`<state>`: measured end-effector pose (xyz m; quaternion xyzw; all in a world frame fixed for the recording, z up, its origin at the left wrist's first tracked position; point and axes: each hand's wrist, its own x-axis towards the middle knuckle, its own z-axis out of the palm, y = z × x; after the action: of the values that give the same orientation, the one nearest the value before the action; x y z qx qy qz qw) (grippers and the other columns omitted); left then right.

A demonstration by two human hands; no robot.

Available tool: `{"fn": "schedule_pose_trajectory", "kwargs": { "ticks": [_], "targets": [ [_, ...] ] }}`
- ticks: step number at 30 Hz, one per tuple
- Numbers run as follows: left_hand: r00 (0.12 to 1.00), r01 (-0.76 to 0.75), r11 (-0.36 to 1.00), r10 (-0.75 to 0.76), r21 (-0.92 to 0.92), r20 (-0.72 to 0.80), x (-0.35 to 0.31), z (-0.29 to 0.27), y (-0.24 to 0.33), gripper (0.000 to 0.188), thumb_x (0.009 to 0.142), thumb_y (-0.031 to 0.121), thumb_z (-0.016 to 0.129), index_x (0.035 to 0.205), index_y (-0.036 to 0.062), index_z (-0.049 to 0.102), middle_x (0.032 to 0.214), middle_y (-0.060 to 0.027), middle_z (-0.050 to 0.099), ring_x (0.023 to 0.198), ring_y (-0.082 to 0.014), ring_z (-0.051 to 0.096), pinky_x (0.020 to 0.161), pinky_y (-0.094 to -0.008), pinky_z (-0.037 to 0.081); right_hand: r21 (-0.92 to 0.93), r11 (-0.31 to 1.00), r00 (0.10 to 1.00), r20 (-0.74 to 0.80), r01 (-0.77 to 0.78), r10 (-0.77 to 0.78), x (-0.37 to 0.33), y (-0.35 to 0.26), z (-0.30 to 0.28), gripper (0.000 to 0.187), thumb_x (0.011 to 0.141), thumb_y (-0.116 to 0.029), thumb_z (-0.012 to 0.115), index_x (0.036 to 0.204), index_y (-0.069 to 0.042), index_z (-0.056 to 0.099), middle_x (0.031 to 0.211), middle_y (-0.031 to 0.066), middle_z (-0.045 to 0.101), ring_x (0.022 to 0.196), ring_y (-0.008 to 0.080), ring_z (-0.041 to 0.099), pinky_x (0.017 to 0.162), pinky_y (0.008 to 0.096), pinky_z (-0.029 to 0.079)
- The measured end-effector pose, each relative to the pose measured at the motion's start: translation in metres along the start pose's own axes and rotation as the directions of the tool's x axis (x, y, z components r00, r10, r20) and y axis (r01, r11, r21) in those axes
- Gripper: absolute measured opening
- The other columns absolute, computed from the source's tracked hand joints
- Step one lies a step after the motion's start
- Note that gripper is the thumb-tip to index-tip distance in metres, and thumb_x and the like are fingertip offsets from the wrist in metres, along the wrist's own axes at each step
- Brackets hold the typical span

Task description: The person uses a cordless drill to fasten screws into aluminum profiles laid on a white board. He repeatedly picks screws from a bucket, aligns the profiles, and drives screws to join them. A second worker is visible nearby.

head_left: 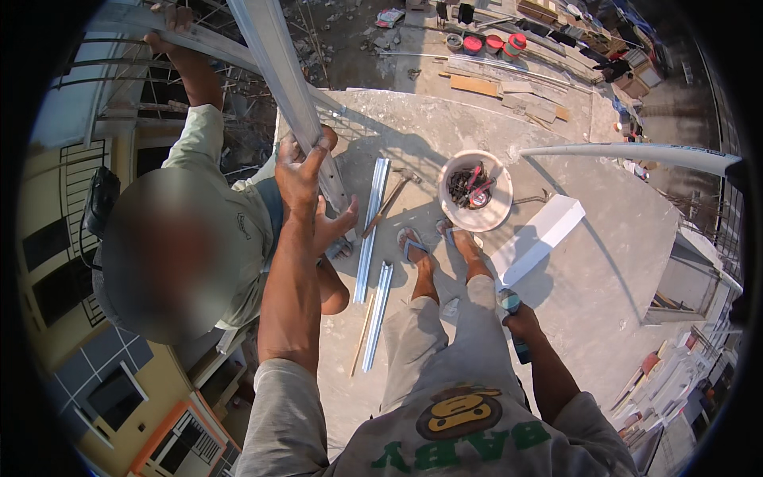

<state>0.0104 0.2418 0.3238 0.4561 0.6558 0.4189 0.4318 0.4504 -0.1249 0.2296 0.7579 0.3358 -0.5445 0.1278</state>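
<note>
My left hand [300, 176] is closed around a long, pale metal channel [278, 71] that slopes up and away toward the far left. My right hand [522, 322] grips a teal cordless drill [509, 300], held low beside my right leg. A co-worker [238, 215] is close on my left; one of their hands [171, 28] is on another metal beam [211, 45] at the far left, which runs toward my channel. Below my left hand, a hammer [387, 205] lies on the concrete by two shiny metal profiles [370, 238].
A white bucket [445, 211] of tools stands ahead of my sandalled feet. Right of it lies a white box-shaped piece [544, 238]. A grey pipe [636, 149] crosses at the right. The concrete slab [588, 318] has drop-offs at its edges, with rubble and boards [477, 85] far below.
</note>
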Motion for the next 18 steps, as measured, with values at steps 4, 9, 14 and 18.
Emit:
{"fn": "schedule_pose_trajectory", "kwargs": {
  "ticks": [4,9,14,18],
  "targets": [
    [0.997,-0.071,0.996,0.071,-0.048,0.015,0.023,-0.005,-0.006,0.053,0.087,0.019,0.073,0.129,-0.0039,0.051,0.104,-0.0091,0.066,0.093,-0.015,0.061,0.085,-0.0299,0.048,0.015,0.994,0.993,-0.041,0.112,-0.111,0.011,-0.013,0.012,0.052,0.071,-0.019,0.073,0.118,0.0,0.059,0.111,0.0256,0.068,0.109,0.0426,0.064,0.093,0.0468,0.052],
    [0.979,-0.19,0.98,0.194,0.052,-0.067,0.044,0.014,-0.046,0.047,0.09,0.018,0.073,0.127,-0.0023,0.05,0.104,-0.007,0.063,0.093,-0.0134,0.057,0.082,-0.0282,0.046,-0.021,0.997,0.997,0.0,0.071,-0.071,0.051,-0.02,0.014,0.051,0.076,-0.02,0.07,0.122,-0.004,0.056,0.118,0.024,0.067,0.115,0.0408,0.062,0.096,0.0463,0.051],
    [0.956,-0.2,0.968,0.226,0.15,-0.185,0.063,0.029,-0.092,0.056,0.092,0.028,0.073,0.13,-0.0054,0.051,0.11,-0.0105,0.063,0.098,-0.0171,0.058,0.087,-0.0313,0.046,-0.156,0.982,0.993,0.028,-0.106,0.112,0.131,-0.027,0.014,0.047,0.081,-0.021,0.064,0.123,-0.004,0.053,0.119,0.0238,0.066,0.114,0.0402,0.062,0.098,0.0462,0.05],
    [0.925,-0.203,0.93,0.285,0.308,-0.25,0.069,0.038,-0.132,0.053,0.094,0.026,0.069,0.134,-0.0051,0.053,0.109,-0.0134,0.064,0.097,-0.0184,0.06,0.087,-0.0318,0.048,-0.073,0.98,0.98,-0.092,-0.186,0.179,0.196,-0.024,0.019,0.044,0.082,-0.021,0.062,0.121,-0.002,0.053,0.118,0.0243,0.066,0.114,0.0411,0.063,0.098,0.0472,0.049]
  ]
}}
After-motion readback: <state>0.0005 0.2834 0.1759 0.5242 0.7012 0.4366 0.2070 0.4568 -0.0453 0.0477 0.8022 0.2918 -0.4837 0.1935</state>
